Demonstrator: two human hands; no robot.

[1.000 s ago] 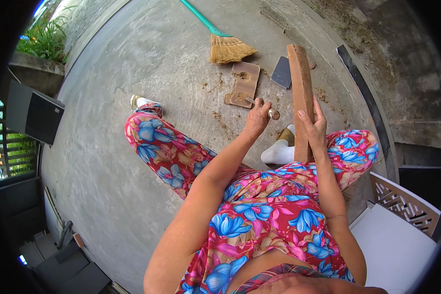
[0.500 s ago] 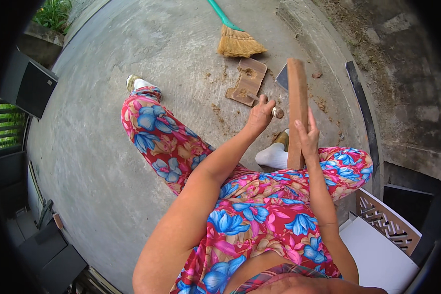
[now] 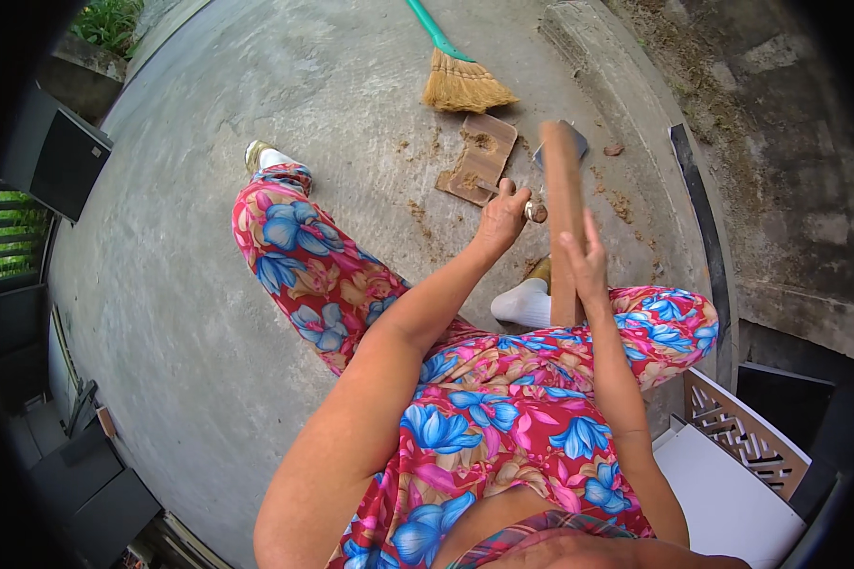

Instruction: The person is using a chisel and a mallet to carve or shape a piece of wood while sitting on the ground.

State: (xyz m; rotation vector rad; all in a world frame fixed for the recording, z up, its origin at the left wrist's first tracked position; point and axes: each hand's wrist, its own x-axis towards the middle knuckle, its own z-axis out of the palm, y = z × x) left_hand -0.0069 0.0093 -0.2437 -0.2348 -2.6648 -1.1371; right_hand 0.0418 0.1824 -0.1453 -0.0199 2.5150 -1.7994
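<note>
My left hand (image 3: 502, 220) is closed around a chisel (image 3: 536, 212); its rounded handle end sticks out to the right. The metal blade runs up and left onto a brown wooden board (image 3: 466, 175) lying on the concrete, which has a rough hollow cut near its far end and a notch at its left edge. A long squared wooden bar (image 3: 566, 218) stands between my knees, slightly tilted and blurred at its top. My right hand (image 3: 586, 262) grips it along its right side, thumb on the near face, some fingers hidden behind. Bar and chisel handle are close but seem apart.
Wood chips (image 3: 417, 211) lie around the board. Beyond it is a straw broom (image 3: 465, 83) with a green handle. A flat dark grey piece (image 3: 574, 142) is partly behind the bar. My feet flank the work. A white piece of furniture (image 3: 731, 484) stands at the near right.
The bar's top has swung left, toward the chisel, and my right hand has shifted slightly left with it. More of the grey piece now shows. My left hand has hardly moved.
</note>
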